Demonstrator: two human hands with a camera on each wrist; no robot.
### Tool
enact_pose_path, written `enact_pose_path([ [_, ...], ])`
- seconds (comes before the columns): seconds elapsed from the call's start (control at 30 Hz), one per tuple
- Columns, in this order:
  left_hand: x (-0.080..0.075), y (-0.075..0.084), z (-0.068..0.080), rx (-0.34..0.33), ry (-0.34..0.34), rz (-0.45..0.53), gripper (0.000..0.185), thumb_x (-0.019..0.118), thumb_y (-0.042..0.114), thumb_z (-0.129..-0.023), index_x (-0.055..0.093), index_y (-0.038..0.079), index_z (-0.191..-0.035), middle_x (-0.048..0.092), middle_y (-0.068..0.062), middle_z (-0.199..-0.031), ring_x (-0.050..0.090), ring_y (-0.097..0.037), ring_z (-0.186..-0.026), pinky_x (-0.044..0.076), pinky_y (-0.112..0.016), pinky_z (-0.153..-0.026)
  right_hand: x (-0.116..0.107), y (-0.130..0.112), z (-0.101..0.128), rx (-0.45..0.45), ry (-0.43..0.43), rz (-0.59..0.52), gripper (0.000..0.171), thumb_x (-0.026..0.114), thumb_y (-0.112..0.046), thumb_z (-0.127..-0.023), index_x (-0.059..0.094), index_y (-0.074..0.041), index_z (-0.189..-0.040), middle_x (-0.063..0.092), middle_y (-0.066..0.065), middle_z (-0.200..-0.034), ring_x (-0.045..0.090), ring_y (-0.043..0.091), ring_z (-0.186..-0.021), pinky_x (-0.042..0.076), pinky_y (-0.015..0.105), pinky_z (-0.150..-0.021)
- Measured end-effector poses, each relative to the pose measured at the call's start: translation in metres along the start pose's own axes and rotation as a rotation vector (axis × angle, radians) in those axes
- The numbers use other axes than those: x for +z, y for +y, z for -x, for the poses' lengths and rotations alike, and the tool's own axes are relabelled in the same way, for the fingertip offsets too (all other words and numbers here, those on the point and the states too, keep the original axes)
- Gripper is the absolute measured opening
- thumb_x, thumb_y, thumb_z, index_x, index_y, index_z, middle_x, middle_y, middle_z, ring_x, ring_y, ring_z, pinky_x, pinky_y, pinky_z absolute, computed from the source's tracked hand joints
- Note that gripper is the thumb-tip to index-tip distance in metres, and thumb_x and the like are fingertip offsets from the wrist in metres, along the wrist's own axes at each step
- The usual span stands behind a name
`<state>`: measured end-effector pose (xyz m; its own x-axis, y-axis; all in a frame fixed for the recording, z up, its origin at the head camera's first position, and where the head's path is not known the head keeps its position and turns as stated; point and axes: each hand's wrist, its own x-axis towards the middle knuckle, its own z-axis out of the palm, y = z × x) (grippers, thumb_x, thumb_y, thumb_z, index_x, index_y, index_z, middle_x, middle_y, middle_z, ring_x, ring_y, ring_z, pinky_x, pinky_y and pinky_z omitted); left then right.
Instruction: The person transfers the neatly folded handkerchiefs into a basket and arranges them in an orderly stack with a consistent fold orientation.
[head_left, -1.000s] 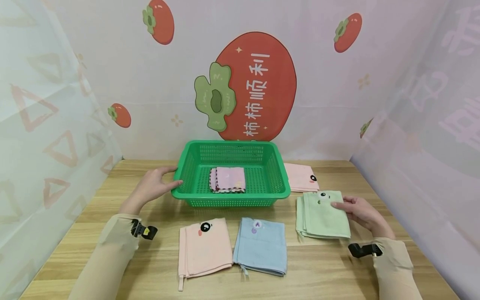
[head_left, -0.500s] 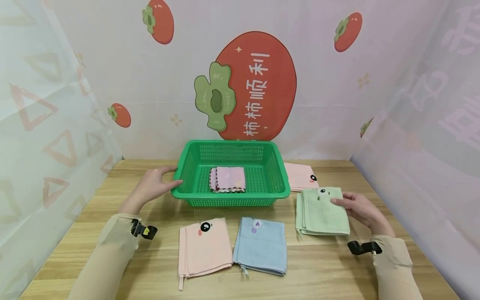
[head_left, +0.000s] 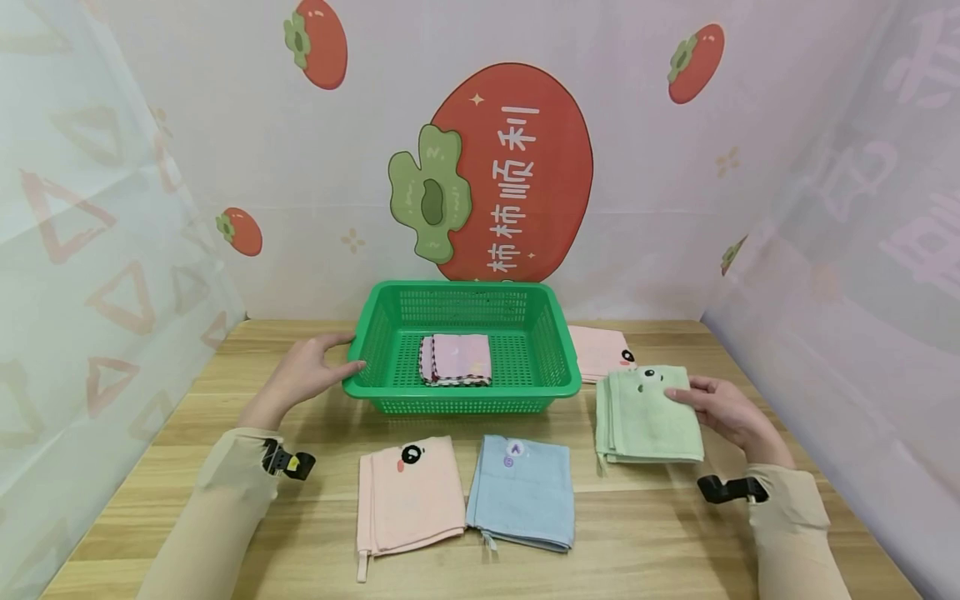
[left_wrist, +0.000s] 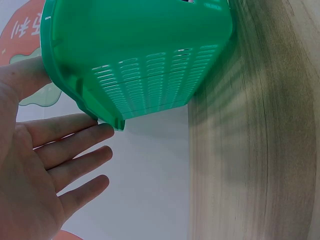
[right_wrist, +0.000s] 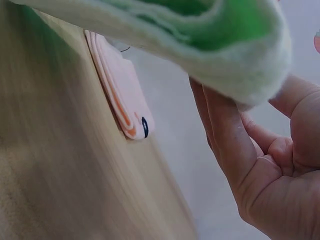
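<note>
My right hand (head_left: 729, 410) pinches a folded light green towel (head_left: 652, 421) by its right edge, thumb on top and fingers below. The towel has an embroidered face and stays folded. In the right wrist view, the folded edge of the green towel (right_wrist: 240, 55) hangs above the table. My left hand (head_left: 303, 375) touches the left rim of a green plastic basket (head_left: 459, 403), its fingers straight and spread in the left wrist view. Inside that basket lies a folded lilac cloth (head_left: 461, 357) with a checked edge.
A folded pink towel (head_left: 411, 500) and a folded blue towel (head_left: 522, 492) lie side by side in front of the basket. Another pink towel (head_left: 596, 350) lies behind the green one, right of the basket. A printed curtain (head_left: 637, 233) stands along the table's back edge.
My right hand has raised the green towel and moved it slightly away from me; it now overlaps the pink towel behind more. The left hand and basket have not moved.
</note>
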<state>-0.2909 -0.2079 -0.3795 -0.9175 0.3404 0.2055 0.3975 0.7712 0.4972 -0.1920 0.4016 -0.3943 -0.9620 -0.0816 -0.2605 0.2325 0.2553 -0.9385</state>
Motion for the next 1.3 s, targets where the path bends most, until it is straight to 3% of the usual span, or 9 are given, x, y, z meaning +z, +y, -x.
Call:
enact_pose_path([
  [0.27,0.0,0.001,0.0,0.005,0.001,0.001,0.067,0.065,0.047,-0.086,0.053,0.001,-0.133,0.055,-0.022,-0.132,0.048,-0.042,-0.125,0.041,-0.059,-0.098,-0.004,-0.003,-0.002,-0.031,-0.013,-0.069,0.014,0.057,-0.018,-0.096,0.059,-0.015,-0.109,0.071,-0.006,-0.093,0.069,0.009,-0.083,0.057,0.027,-0.073],
  [0.4,-0.001,0.001,0.001,0.005,0.001,0.005,0.067,0.065,0.046,-0.086,0.053,0.001,-0.133,0.055,-0.022,-0.132,0.048,-0.042,-0.125,0.041,-0.059,-0.099,-0.007,-0.006,-0.003,-0.034,-0.005,-0.081,0.009,0.057,-0.017,-0.095,0.062,-0.023,-0.101,0.071,-0.007,-0.092,0.069,0.009,-0.083,0.057,0.026,-0.072],
  [1.07,-0.002,0.003,0.001,-0.004,-0.002,0.005,0.066,0.066,0.045,-0.086,0.053,0.001,-0.133,0.055,-0.022,-0.132,0.048,-0.042,-0.125,0.041,-0.059,-0.098,-0.013,-0.027,-0.003,-0.057,0.006,-0.05,0.01,0.057,-0.019,-0.096,0.06,-0.024,-0.104,0.07,-0.009,-0.093,0.068,0.006,-0.082,0.056,0.024,-0.071],
  [1.3,-0.001,0.003,0.001,-0.007,-0.005,0.004,0.067,0.065,0.046,-0.086,0.052,0.001,-0.134,0.055,-0.021,-0.133,0.048,-0.042,-0.125,0.042,-0.059,-0.098,-0.011,-0.033,-0.002,-0.064,-0.017,-0.101,0.014,0.056,-0.015,-0.096,0.065,-0.024,-0.101,0.071,-0.006,-0.091,0.068,0.008,-0.079,0.057,0.023,-0.067],
])
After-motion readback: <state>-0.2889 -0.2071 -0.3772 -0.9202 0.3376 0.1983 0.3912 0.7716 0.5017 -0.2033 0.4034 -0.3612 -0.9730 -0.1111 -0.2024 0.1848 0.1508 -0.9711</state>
